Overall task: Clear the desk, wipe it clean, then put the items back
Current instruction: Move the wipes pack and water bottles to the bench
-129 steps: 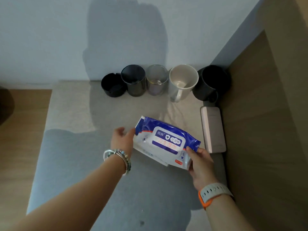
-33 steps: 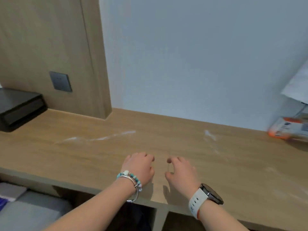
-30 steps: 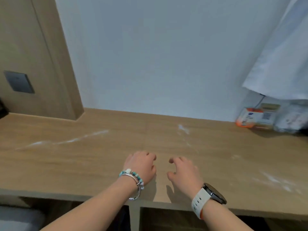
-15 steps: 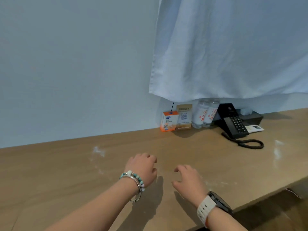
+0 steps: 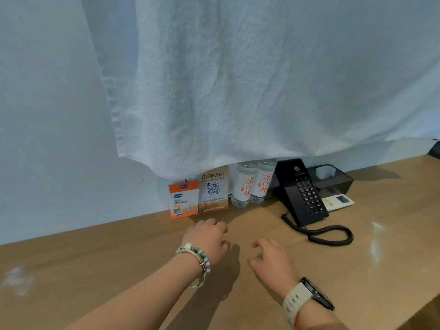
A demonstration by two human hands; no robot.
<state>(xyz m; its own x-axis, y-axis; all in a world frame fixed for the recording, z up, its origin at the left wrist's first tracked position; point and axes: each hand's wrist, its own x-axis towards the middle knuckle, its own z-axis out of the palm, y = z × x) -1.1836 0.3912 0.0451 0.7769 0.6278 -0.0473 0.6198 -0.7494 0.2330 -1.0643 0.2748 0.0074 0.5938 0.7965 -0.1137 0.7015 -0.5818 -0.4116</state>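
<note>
On the wooden desk point(image 5: 100, 263), against the wall, stand an orange-and-white box point(image 5: 183, 201), a WIFI QR-code card point(image 5: 213, 190) and two water bottles point(image 5: 252, 185). To their right are a black telephone point(image 5: 301, 194) with its coiled cord point(image 5: 328, 233), a white remote point(image 5: 338, 201) and a black tray point(image 5: 335, 178). My left hand point(image 5: 207, 239) hovers over the desk just in front of the box and card, fingers loosely spread, holding nothing. Beside it, my right hand point(image 5: 271, 257) is also empty with fingers apart.
A white cloth point(image 5: 238, 79) hangs from above and covers the tops of the bottles and card. White dusty smears mark the desk at the left point(image 5: 16, 279) and at the right point(image 5: 376, 239). The desk's front edge runs at the lower right.
The view has swung right along the desk, bringing the box, card, bottles and telephone closer. Both hands stay empty; the left has come nearer the box. Earlier I held a wipes pack.
</note>
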